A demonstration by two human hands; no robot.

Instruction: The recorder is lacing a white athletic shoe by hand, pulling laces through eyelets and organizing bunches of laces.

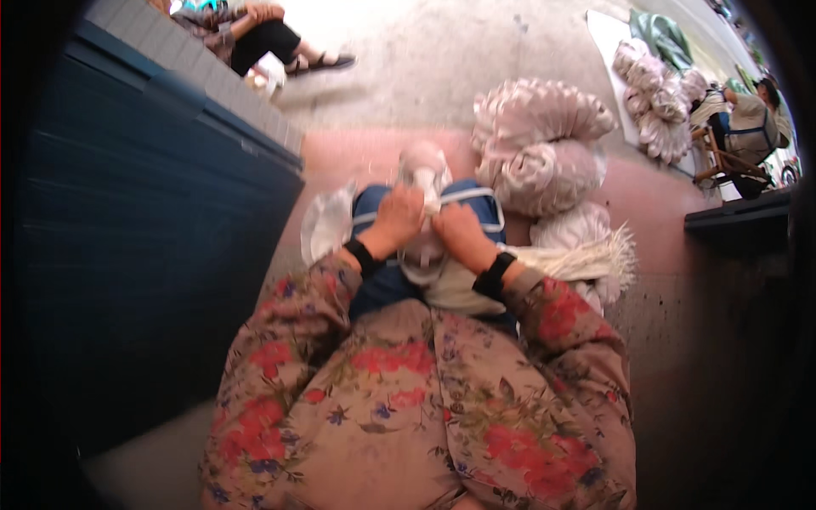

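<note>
Over my lap, my left hand (398,219) and my right hand (463,233) are side by side, both with fingers closed. They grip a pale pinkish-white piece of fabric (422,166), gathered narrow between them. Its far end bunches up beyond my knees, and more of it hangs below my hands. My fingertips are partly hidden. Under my right forearm lies a bundle of cream cords (578,260) with loose, fringed ends. A pale band crosses the blue cloth (367,204) over my knees.
Coiled, pleated rolls of pale fabric (544,174) are heaped ahead to the right. A translucent plastic bag (327,223) lies left of my knees. A dark blue door-like panel (161,212) stands on the left. Two people sit farther off, one beside more fabric rolls (659,98).
</note>
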